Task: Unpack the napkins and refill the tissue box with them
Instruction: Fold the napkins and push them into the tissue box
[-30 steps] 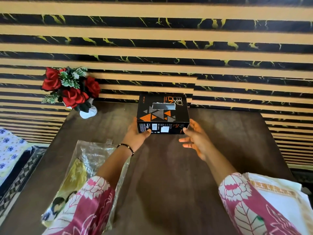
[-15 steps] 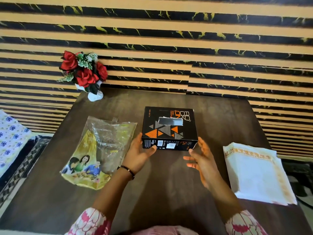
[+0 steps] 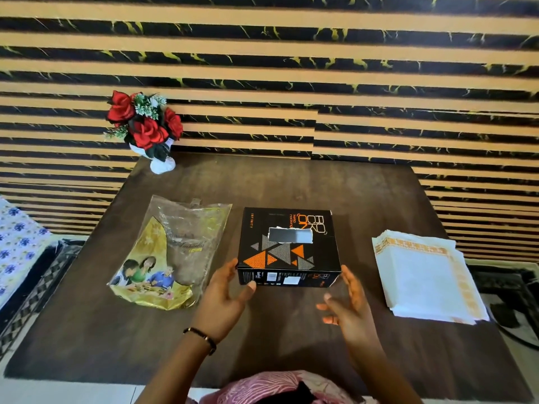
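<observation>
A black tissue box [image 3: 288,246] with orange and grey triangles and a torn slot on top sits in the middle of the dark wooden table [image 3: 262,345]. My left hand [image 3: 224,298] touches its near left corner with the thumb, fingers spread. At the box's near right corner, my right hand [image 3: 347,304] hovers with spread fingers and nothing in it. A stack of white napkins [image 3: 423,278] with orange borders lies to the right of the box. To the left lies the flattened clear and yellow plastic napkin wrapper [image 3: 172,252].
A white vase of red roses [image 3: 145,126] stands at the table's far left corner against the striped wall. A floral cloth [image 3: 14,243] lies off the table to the left. A dark cable [image 3: 516,325] runs on the floor at right.
The box has come toward me, from near the wall to mid-table, with both hands at its near corners. The view has pulled back, and the wrapper and napkin stack now show fully.
</observation>
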### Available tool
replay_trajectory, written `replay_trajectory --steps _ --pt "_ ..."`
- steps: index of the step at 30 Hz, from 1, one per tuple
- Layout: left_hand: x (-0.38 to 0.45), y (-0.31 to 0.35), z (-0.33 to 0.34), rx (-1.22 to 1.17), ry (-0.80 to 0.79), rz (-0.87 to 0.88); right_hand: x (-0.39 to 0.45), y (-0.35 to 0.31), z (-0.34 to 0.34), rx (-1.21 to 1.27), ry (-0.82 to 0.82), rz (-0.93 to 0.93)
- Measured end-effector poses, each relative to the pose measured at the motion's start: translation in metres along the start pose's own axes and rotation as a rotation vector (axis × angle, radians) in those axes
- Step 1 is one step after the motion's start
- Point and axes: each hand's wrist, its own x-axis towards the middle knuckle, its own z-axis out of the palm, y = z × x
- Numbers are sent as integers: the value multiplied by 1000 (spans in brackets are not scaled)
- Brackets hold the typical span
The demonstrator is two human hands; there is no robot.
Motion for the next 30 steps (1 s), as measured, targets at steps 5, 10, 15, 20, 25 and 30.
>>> replay_trajectory --steps 5,10,15,20,25,30 --pt "8 9 6 183 67 165 3 -2 -4 -6 19 -14" --pt "30 31 32 454 -22 335 7 -5 -11 -46 -14 -4" --pt "64 55 63 718 -117 434 18 -4 -22 -96 -64 25" --pt "81 60 85 896 -109 371 30 -15 -33 -234 -258 67" --pt "79 45 90 952 -81 309 52 -33 -35 -286 -323 29" --pt "75 45 93 965 -54 267 89 -60 -25 -325 -240 -71"
